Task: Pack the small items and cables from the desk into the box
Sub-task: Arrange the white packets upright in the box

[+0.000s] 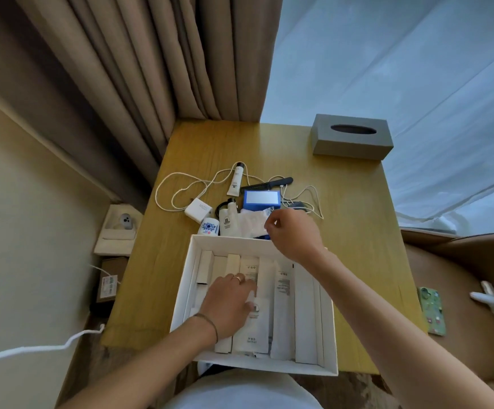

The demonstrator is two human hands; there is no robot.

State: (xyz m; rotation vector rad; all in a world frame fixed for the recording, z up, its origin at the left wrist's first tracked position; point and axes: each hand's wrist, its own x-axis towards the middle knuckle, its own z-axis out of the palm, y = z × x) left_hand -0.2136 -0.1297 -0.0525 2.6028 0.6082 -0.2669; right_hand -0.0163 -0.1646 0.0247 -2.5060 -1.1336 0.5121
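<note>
A: White box (329, 335) at the desk's (357, 231) near edge, packets lined up inside. Left hand (228, 305) lies flat on them, fingers straight

B: Right hand (294, 233) hangs over the far rim, fingers curled; whether it pinches anything, can't tell. Behind it a charger (198, 208) with its white cable (177, 184), a tube (236, 180), a comb (269, 184) and a blue box (262, 199) lie on the desk

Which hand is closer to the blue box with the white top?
Right. The right hand hovers just in front of the blue box with the white top; the left hand is farther back, inside the white cardboard box.
</note>
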